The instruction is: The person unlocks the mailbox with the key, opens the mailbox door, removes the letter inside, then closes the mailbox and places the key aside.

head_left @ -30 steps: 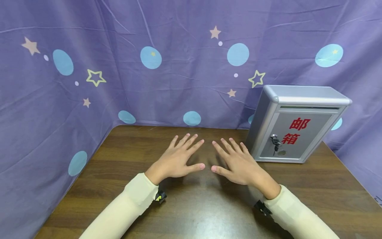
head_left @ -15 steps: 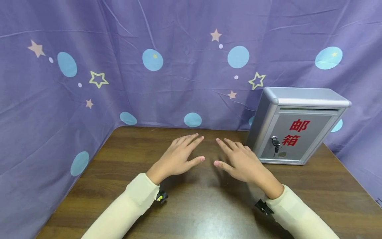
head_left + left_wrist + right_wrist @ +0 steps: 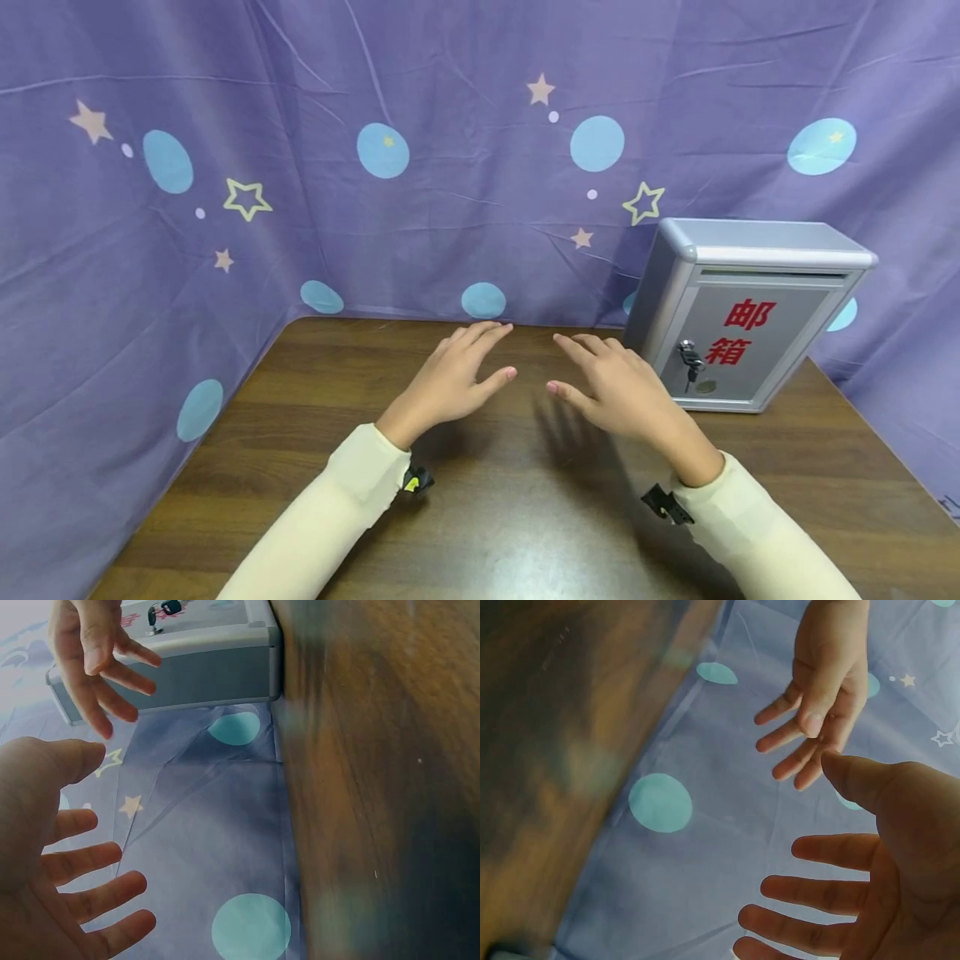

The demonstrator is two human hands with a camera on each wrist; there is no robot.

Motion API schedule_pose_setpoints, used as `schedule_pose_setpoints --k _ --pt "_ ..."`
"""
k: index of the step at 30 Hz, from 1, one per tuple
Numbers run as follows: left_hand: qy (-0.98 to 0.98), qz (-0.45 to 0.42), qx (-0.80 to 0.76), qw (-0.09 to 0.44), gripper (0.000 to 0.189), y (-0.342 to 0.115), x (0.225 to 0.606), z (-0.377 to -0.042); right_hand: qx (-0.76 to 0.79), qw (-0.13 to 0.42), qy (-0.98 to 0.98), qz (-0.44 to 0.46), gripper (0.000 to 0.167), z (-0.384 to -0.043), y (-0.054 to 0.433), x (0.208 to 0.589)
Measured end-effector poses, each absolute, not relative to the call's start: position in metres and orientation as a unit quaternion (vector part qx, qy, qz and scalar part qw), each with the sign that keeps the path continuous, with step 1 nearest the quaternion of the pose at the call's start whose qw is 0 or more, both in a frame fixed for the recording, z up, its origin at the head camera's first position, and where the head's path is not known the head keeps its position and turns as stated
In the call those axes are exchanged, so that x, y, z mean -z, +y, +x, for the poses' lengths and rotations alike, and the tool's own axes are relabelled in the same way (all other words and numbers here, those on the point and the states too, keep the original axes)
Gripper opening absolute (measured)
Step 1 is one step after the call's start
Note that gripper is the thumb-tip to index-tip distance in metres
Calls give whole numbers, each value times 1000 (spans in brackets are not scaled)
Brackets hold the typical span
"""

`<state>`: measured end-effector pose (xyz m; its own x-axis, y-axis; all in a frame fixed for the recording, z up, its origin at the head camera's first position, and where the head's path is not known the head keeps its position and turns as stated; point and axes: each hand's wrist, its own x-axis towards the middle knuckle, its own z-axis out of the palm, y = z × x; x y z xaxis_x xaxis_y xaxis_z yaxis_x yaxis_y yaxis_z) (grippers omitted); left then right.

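Head: left hand point(image 3: 447, 379) and right hand point(image 3: 624, 390) hover unclenched.

Two Chinese characters can be read — the red 邮 point(image 3: 750, 315) and, below it, the red 箱 point(image 3: 727, 352) — both on the front door point(image 3: 776, 342) of the grey box point(image 3: 738, 287), near the far right corner of the worktop point(image 3: 480, 500). Small dark marks point(image 3: 950, 503) on the curtain point(image 3: 465, 225), beside the right edge, are not readable.

Head: from above the near side, facing far and down; widest. Left wrist: close by left hand point(image 3: 446, 381), tipped sideways, facing far and right. Right wrist: close by right hand point(image 3: 626, 385), tipped sideways, facing far and left. Shared by all three: both hands, table point(image 3: 495, 508), curtain point(image 3: 480, 225); by head and left wrist: box point(image 3: 750, 332).
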<state>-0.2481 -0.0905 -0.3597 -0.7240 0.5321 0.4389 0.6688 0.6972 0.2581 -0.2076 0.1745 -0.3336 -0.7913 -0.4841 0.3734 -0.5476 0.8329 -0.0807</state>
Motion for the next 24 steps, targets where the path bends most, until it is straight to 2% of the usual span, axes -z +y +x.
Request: schedule_pose_setpoints --k 17,24 --pt "-876 -340 284 188 58 -51 350 -260 -131 230 -932 249 61 -198 198 301" --pt "-865 -344 306 199 57 -30 349 -267 -158 274 -921 226 54 -190 219 296"
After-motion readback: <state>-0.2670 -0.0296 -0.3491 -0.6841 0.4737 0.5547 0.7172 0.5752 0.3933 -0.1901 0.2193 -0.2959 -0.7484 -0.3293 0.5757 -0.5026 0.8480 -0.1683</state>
